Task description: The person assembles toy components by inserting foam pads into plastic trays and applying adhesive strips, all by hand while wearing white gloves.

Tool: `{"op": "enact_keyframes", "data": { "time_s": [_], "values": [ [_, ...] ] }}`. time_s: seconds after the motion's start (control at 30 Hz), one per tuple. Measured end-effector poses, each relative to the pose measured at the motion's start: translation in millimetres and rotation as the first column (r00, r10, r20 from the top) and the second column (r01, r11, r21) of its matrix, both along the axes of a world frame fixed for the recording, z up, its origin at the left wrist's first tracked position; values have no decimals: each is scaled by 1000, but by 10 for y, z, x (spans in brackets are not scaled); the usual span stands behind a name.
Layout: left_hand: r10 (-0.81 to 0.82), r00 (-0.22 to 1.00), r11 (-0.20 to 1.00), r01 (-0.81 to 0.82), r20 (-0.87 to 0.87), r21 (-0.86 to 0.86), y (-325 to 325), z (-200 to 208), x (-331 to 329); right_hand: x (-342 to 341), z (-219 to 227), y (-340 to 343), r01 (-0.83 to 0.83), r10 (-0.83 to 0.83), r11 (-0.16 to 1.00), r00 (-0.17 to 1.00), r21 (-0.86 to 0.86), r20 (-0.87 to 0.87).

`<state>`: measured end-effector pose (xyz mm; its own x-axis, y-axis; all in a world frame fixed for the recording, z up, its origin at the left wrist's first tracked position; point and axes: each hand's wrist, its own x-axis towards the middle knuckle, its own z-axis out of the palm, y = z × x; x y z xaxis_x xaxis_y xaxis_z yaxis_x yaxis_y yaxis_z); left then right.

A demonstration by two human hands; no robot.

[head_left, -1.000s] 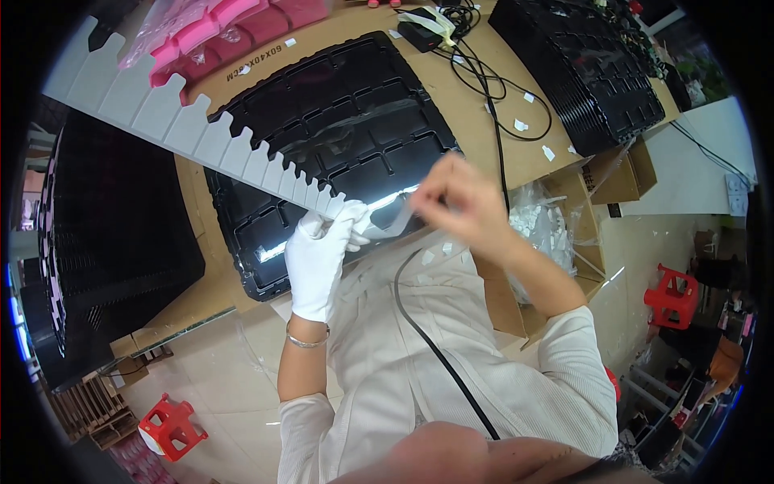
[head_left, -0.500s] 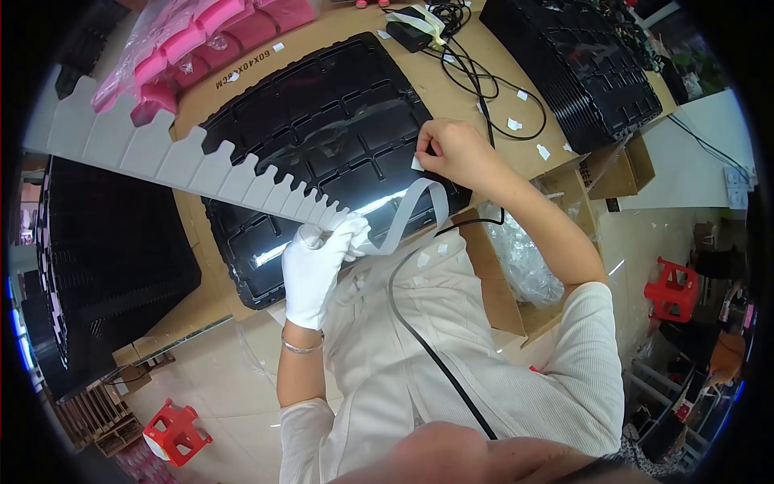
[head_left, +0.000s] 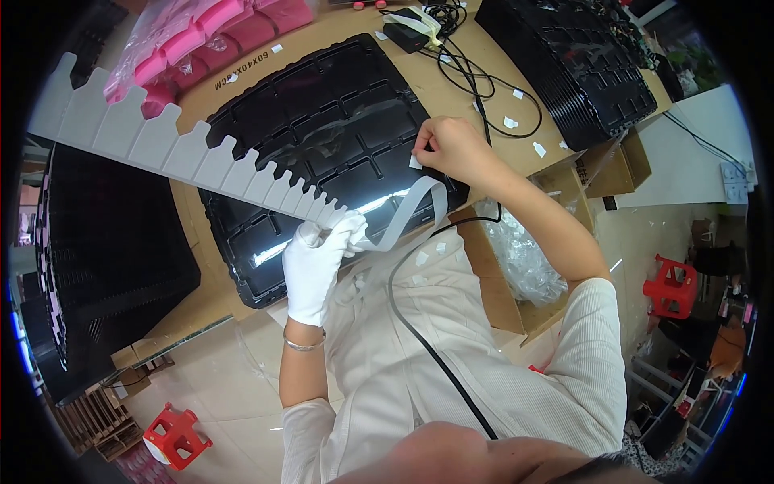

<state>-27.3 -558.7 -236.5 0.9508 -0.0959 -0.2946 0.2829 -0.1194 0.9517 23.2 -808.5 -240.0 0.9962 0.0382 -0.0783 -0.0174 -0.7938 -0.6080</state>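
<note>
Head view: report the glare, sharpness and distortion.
In the head view, glare makes bright white streaks on the near side of the black tray; the gloved left hand and bare right hand look fairly sharp; the fisheye lens bends straight edges toward the rim and leaves the corners black.

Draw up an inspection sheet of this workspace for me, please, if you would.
Surface: brown cardboard under a black tray.
Work items: grey notched strip in the left hand; grey ribbon curling from it.
Clutter: white scraps on the cardboard.
Hands: left gloved, closed on the strip; right hand bare, pinching a white piece.
Cables: black cables tangled at the far side.
Surroundings: pink bundle, red stools, stacked black trays.
</note>
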Motion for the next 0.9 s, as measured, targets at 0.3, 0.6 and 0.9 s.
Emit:
{"op": "enact_keyframes", "data": {
  "time_s": [0.3, 0.6, 0.9],
  "values": [
    [19, 999, 999, -18, 47, -27, 32, -104, 19, -203, -1, -351, -222, 241, 849, 970, 480, 22],
    [-85, 977, 880, 167, 197, -445, 471, -142, -323, -1557, -210, -1304, 241, -95, 822, 952, 516, -292],
    [-93, 993, 950, 110, 72, -293, 1257, -155, -686, -2477, -849, -1429, 155, -469, 541, 872, -827, -143]
  ]
}}
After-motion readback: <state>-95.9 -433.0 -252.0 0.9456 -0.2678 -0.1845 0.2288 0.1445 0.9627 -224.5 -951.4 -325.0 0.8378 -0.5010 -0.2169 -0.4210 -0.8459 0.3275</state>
